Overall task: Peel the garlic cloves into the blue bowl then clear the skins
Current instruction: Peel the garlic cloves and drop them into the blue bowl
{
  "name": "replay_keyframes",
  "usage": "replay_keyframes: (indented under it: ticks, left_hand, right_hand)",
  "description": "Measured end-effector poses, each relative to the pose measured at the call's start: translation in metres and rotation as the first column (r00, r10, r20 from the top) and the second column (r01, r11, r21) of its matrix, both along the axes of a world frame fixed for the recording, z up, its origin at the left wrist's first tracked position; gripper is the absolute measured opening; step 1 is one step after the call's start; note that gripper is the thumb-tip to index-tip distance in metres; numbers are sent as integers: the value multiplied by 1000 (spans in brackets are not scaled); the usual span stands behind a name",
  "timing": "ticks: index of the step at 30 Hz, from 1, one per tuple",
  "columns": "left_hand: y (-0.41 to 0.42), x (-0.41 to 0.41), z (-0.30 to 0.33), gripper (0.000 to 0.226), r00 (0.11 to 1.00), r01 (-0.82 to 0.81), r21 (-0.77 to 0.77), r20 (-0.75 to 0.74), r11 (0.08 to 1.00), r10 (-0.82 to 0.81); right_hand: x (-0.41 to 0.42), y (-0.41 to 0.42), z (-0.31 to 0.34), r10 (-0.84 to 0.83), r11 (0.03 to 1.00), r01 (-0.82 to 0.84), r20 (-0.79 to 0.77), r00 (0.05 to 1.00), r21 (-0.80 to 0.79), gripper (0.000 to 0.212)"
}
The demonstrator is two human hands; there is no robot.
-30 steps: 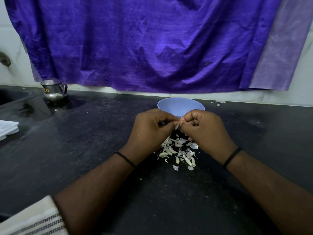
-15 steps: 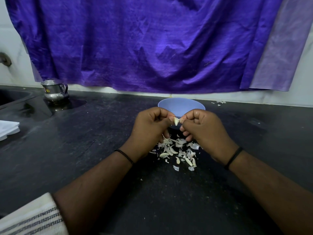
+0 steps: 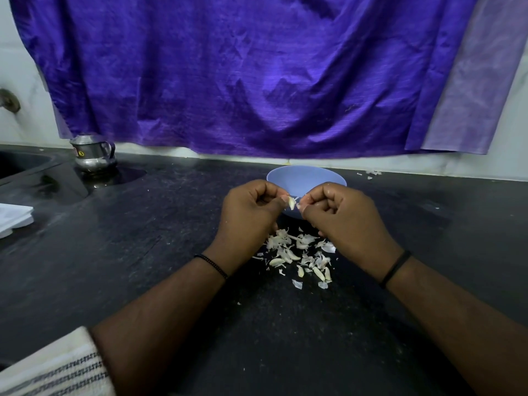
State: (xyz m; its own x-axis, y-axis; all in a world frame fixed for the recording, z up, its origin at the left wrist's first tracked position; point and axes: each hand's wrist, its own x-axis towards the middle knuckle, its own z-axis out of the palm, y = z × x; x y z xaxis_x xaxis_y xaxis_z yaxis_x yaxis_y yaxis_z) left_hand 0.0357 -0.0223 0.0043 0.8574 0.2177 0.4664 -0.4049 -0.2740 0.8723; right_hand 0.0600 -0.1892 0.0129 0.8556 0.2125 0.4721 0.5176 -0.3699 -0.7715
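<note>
From the head view, we see our left hand point(image 3: 251, 207) and right hand point(image 3: 340, 212) held up close together, just in front of the blue bowl point(image 3: 305, 178). Our left hand has its fingers curled and pinches a small clove point(image 3: 291, 202) at the tips. Our right hand is curled too, and its fingertips pinch at something thin beside the clove. It looks like a bit of skin, but it is too small for us to be sure.

Under our hands, a pile of skins point(image 3: 300, 252) lies on the dark bench point(image 3: 143, 252), near the bowl. We cannot see inside the bowl.

We think the clove is tiny, light and hard, and a bit slippery once bare, so we should hold it by its sides. The skin looks thin and dry and will tear easily. We would grab it at a loose edge near the tip. The skins are so light they could blow away.
</note>
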Motion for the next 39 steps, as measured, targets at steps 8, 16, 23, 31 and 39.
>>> replay_keyframes:
  ticks: [8, 16, 23, 31, 39]
  left_hand:
    - [-5, -2, -2, 4, 991, 106, -89, -78, 990, -113]
    - [-10, -6, -2, 4, 983, 142, -149, -92, 979, -157]
    - [-12, -7, -7, 2, 995, 84, -95, -52, 992, -89]
    - [-8, -4, -6, 3, 994, 89, -122, -58, 989, -97]
    - [-6, 1, -4, 6, 991, 105, -156, -64, 982, -116]
  right_hand:
    - [0, 1, -1, -95, 994, 97, 40, 995, -42, 9]
    - [-4, 1, -4, -154, 970, 188, 209, 966, -155, 7]
    - [-5, 9, -14, -194, 962, 236, 263, 945, -138, 7]
    - [-2, 11, -15, -185, 981, 191, 113, 976, -42, 9]
    - [1, 4, -8, -122, 988, 128, -63, 990, 89, 15]
